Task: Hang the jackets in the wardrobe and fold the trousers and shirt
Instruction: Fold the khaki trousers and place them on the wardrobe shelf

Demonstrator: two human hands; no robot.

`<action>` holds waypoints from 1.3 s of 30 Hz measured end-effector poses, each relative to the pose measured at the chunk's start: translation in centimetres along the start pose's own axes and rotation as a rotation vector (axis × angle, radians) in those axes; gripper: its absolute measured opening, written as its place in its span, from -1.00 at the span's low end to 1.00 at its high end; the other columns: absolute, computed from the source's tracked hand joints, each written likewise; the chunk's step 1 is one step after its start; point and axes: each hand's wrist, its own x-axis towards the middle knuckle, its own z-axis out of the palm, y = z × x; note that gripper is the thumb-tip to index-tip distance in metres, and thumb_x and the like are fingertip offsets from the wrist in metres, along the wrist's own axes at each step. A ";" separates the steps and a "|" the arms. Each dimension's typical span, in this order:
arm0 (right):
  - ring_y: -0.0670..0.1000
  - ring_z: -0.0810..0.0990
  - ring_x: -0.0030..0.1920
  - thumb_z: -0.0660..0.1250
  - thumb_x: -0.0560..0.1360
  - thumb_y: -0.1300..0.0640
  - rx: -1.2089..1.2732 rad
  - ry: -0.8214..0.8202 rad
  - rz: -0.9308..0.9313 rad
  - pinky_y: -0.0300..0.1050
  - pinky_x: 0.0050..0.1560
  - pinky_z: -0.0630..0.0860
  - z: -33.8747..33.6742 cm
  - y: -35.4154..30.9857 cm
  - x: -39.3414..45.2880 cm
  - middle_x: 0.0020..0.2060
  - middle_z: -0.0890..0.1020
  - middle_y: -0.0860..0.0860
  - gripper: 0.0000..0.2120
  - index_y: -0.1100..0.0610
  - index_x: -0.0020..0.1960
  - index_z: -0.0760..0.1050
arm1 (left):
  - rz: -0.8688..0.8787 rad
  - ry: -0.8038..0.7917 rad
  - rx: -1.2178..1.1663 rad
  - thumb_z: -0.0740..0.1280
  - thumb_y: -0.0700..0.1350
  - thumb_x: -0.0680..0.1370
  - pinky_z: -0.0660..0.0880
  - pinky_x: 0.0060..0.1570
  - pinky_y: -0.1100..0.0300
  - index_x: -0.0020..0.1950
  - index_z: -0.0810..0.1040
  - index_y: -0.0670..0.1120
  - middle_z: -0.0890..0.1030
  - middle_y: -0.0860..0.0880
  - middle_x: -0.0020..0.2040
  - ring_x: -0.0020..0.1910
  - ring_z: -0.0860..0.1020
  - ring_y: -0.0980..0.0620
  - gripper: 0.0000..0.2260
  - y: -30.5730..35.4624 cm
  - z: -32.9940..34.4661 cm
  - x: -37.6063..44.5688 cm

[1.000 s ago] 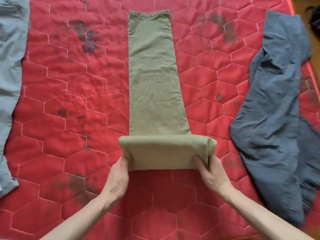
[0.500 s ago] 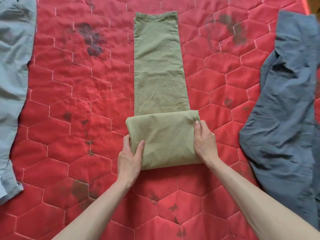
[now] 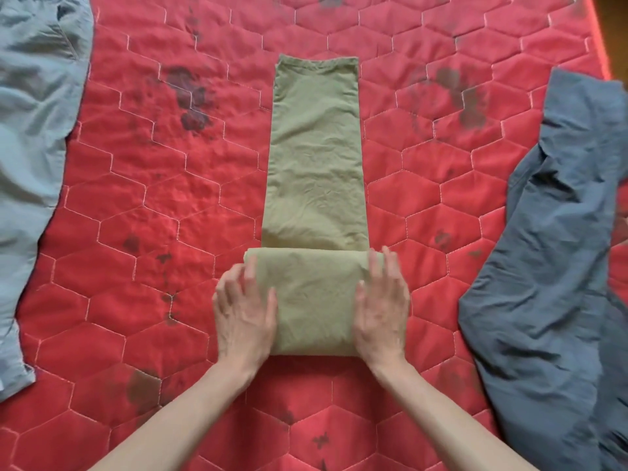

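Fold: once the near end of the green trousers had been rolled over another turn, the folded block sat further up the leg than a second before, and the flat stretch beyond it was shorter.
Left hand: my left hand had let go of the edge it pinched a moment earlier and lay flat on the left side of the block, fingers straight and spread, holding nothing.
Right hand: my right hand did the same on the block's right side, palm down, fingers long and relaxed, pressing the fold.
Meaning: I judged this a smoothing pause, with perhaps two or three more turns left before the trousers were a tidy bundle.
Trousers: they lay in the middle of the red quilt, hem pointing away from me.
Left of trousers: a pale blue garment, well apart, still unfolded.
Right of trousers: a dark grey-blue garment, well apart, crumpled and untouched.
Containers: none showed anywhere around the trousers; the wardrobe was out of sight, so I could not tell what hung in it.
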 end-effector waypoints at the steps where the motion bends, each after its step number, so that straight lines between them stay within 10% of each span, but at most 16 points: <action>1: 0.11 0.12 0.67 0.11 0.71 0.03 -0.027 -0.053 -0.151 0.10 0.62 0.13 0.1 -0.3 -0.1 0.66 0.18 0.10 -0.46 0.08 0.67 0.18 | 0.143 -0.016 0.037 0.22 0.02 0.67 0.33 0.46 -0.20 0.64 0.24 -0.15 0.33 -0.22 0.50 0.48 0.34 -0.25 -0.44 0.2 0.0 0.4; 5: 0.13 0.12 0.67 0.10 0.70 -0.14 -0.187 -0.200 -0.346 0.24 0.59 0.19 1.5 0.3 0.1 0.66 0.20 0.05 -0.44 0.02 0.65 0.24 | 0.477 -0.159 0.094 0.18 0.08 0.68 0.23 0.55 -0.25 0.65 0.27 -0.12 0.21 -0.21 0.66 0.66 0.16 -0.23 -0.43 0.3 1.7 1.9; 16: 0.18 0.01 0.68 0.11 0.65 -0.23 -0.284 -0.249 -0.266 0.28 0.59 0.16 3.8 1.8 -0.3 0.68 0.12 0.01 -0.32 0.03 0.68 0.13 | 0.512 -0.280 0.093 0.18 0.19 0.65 0.05 0.61 -0.27 0.70 0.12 -0.06 0.05 -0.17 0.71 0.69 -0.03 -0.26 -0.32 -0.9 4.6 2.8; 27: 0.14 0.14 0.65 0.09 0.44 0.29 -0.426 -0.531 -0.922 0.17 0.55 0.20 -4.4 9.7 5.0 0.67 0.16 0.00 -0.18 -0.03 0.69 0.12 | 1.314 -0.490 0.345 0.22 -0.13 0.36 -0.08 0.65 -0.03 0.71 0.05 -0.12 0.01 -0.08 0.72 0.70 -0.01 -0.11 -0.11 -9.9 -1.2 8.1; 32: 0.18 0.13 0.65 0.16 0.47 0.15 -0.480 -0.537 -0.972 0.17 0.60 0.10 -3.6 9.7 6.6 0.67 0.14 -0.02 -0.20 -0.07 0.69 0.08 | 1.206 -0.469 0.353 0.18 -0.23 0.39 0.26 0.58 -0.12 0.69 0.13 -0.14 0.10 -0.11 0.71 0.68 0.07 -0.16 -0.17 -7.8 -0.9 9.5; 39: 0.19 0.00 0.68 0.23 0.64 -0.16 -0.217 -0.708 -0.912 0.18 0.61 0.16 -4.3 9.2 7.1 0.69 0.07 -0.03 -0.32 -0.03 0.69 0.11 | 1.049 -0.645 0.116 0.31 0.04 0.52 0.14 0.63 -0.09 0.69 0.14 -0.12 0.10 -0.04 0.71 0.70 0.02 -0.09 -0.22 -6.3 -2.8 7.9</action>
